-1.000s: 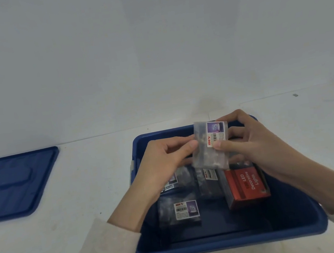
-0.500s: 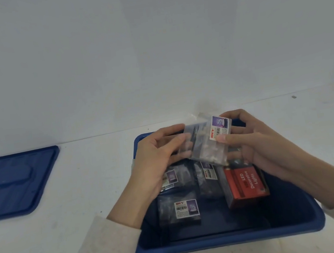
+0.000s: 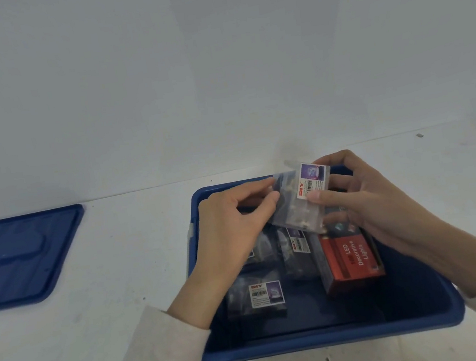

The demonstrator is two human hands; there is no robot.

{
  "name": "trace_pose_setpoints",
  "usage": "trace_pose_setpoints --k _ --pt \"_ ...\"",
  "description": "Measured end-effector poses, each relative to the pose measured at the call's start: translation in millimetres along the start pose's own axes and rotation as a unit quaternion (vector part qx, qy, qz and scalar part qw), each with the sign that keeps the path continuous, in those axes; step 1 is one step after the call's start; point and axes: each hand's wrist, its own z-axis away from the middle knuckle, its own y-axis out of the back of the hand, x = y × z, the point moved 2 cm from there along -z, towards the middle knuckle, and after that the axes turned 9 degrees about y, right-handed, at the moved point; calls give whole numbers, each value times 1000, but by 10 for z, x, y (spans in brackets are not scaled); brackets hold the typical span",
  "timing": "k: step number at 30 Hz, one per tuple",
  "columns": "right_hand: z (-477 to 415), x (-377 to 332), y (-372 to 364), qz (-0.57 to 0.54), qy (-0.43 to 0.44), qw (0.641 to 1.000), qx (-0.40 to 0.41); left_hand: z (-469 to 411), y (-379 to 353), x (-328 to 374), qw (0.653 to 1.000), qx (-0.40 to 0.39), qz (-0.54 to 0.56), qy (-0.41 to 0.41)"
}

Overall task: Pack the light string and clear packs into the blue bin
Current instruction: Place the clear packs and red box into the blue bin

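Clear soft plastic makes the small flat pack with the white DIY label (image 3: 295,209), which you hold tilted above the far side of the deep blue plastic bin (image 3: 329,340), toward its 12 o'clock, touching nothing below. Your left hand (image 3: 231,230) pinches the pack's left edge between thumb and curled fingers. Your right hand (image 3: 368,204) grips the right edge, with the thumb on the front under the label and the fingers curled behind.

Just below, at 3 o'clock in the bin, lies the red cardboard box of LED decorative lights (image 3: 351,259). Another clear labelled pack (image 3: 256,298) lies on the floor at 7 o'clock, and a second labelled pack (image 3: 296,248) lies near the centre.

To do this step well, I think you should lower the pack flat onto the bare floor at 5 o'clock, not onto the red box, where it may slide. Let go only when it rests.

The flat blue plastic lid (image 3: 18,260) lies on the white table (image 3: 125,303) at 9 o'clock, well apart from the bin.
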Motion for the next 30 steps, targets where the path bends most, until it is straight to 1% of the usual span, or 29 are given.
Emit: trace_pose_setpoints --k 8,14,19,22,25,30 --pt "8 -11 -1 2 12 1000 -5 17 -10 16 1000 -21 -8 -7" --pt "34 -25 -2 -11 13 1000 -12 20 1 -2 1000 6 -1 2" --pt "26 -44 -8 -25 17 999 -13 -2 7 -11 1000 1 21 6" --pt "23 -33 -8 -29 17 999 -12 -21 13 -5 998 -18 52 19" --pt "15 -16 -4 -33 19 999 -24 -23 10 24 994 -55 86 38" --pt "5 7 -1 -26 22 999 -34 -38 5 23 990 -98 92 47"
